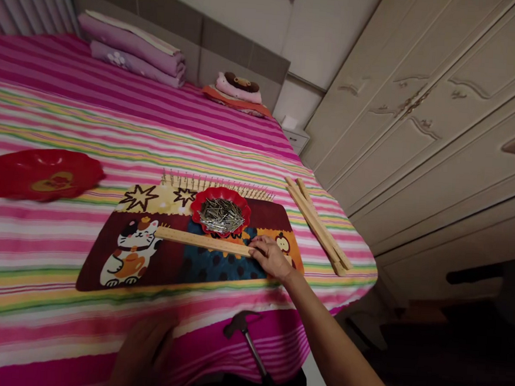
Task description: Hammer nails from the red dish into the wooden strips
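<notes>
My right hand [270, 257] is closed on the right end of a wooden strip [205, 241], which lies flat across a patterned mat [168, 269] with a cat picture. Just beyond the strip, a small red dish [198, 205] full of nails [221, 215] stands on the mat. Low in the view, my left hand [145, 347] is over the near side of the bed, dark and blurred; its fingers are hard to make out. Between my arms lies a claw hammer [247, 336], head toward the mat, its handle end lost in shadow.
Behind the dish, another wooden strip [187, 183] bristles with a row of upright nails. Several bare wooden strips [319, 227] lie to the right near the bed's edge. A large red tray [16, 170] sits at left. Folded bedding [135, 49] is at the back, a wardrobe [422, 110] at right.
</notes>
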Tool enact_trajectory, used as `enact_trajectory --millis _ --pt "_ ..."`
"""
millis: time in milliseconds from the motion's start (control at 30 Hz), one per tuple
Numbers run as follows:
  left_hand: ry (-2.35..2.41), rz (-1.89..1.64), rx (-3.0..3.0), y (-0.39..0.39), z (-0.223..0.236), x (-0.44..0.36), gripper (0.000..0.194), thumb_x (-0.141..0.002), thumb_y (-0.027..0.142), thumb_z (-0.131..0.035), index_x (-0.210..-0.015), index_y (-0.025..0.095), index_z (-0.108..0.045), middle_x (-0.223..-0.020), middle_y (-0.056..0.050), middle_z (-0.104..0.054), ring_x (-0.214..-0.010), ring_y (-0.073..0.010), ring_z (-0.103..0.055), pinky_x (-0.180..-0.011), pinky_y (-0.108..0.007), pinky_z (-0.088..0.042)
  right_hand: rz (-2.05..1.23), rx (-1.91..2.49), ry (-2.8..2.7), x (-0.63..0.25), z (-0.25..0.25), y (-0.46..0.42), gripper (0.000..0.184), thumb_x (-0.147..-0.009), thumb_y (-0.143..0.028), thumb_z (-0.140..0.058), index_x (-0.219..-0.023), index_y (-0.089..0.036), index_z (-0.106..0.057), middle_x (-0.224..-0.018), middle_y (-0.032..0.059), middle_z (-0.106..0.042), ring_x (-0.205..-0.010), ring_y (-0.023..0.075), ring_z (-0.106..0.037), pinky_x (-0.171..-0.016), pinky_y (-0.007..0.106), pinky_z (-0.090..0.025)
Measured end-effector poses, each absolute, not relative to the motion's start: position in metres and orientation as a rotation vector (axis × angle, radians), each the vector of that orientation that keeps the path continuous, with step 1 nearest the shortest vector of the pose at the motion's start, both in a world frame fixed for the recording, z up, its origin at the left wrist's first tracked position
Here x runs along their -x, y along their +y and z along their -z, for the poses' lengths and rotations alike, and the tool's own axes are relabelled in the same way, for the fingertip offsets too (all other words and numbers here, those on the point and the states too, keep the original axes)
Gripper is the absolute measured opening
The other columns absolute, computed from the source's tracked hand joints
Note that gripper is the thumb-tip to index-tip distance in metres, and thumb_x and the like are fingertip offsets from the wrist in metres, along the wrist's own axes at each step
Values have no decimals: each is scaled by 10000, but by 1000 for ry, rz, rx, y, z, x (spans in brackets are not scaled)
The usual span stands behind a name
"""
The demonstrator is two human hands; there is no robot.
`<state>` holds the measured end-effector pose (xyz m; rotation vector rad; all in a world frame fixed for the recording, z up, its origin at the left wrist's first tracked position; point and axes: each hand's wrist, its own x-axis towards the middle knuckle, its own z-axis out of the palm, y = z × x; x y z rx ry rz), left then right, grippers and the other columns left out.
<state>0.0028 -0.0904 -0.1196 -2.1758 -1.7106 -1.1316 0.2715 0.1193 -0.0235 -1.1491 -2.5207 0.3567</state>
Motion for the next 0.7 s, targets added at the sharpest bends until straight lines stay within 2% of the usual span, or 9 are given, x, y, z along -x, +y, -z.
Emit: enact_trajectory --millis 200,333,433,600,700 --pt "-1717 1136 2188 -91 114 -5 195 -851 321 -456 -885 224 -622 -826 -17 -697 -774 -152 -629 -715 -269 -485 -371 1114 -2462 -271 21 82 197 -894 -258 -533 -1065 -170 -578 -1066 52 -628 -943 199 -604 -828 413 -478" --pt "-1703 1147 2189 -90 110 -5 184 -842 307 -465 -878 226 -626 -809 -11 -696 -745 -143 -627 -696 -258 -483 -377 1141 -2403 -268 23 57 152 -885 -156 -480 -1009 -189 -562 -1013 88 -657 -1036 226 -564 -889 412 -408" --pt "-1703 1134 2199 -89 110 -5 178 -836 292 -468 -874 226 -629 -800 -13 -695 -733 -144 -626 -693 -259 -485 -380 1156 -2390 -267 25 52 153 -887 -141 -443 -933 -209 -572 -976 95 -665 -1047 239 -552 -863 410 -408" --pt "-1696 1133 2197 -91 114 -4 168 -832 274 -476 -888 223 -625 -819 -23 -694 -765 -154 -628 -700 -270 -495 -386 1047 -2482 -268 25 58 222 -852 -171 -519 -1065 -218 -560 -1048 92 -646 -995 244 -549 -863 403 -403" --pt "-1712 1133 2196 -92 114 -6 171 -834 263 -469 -888 219 -626 -823 -32 -691 -766 -158 -629 -704 -280 -497 -390 979 -2515 -267 27 62 259 -858 -123 -481 -1091 -204 -561 -1068 102 -637 -993 243 -538 -860 406 -402"
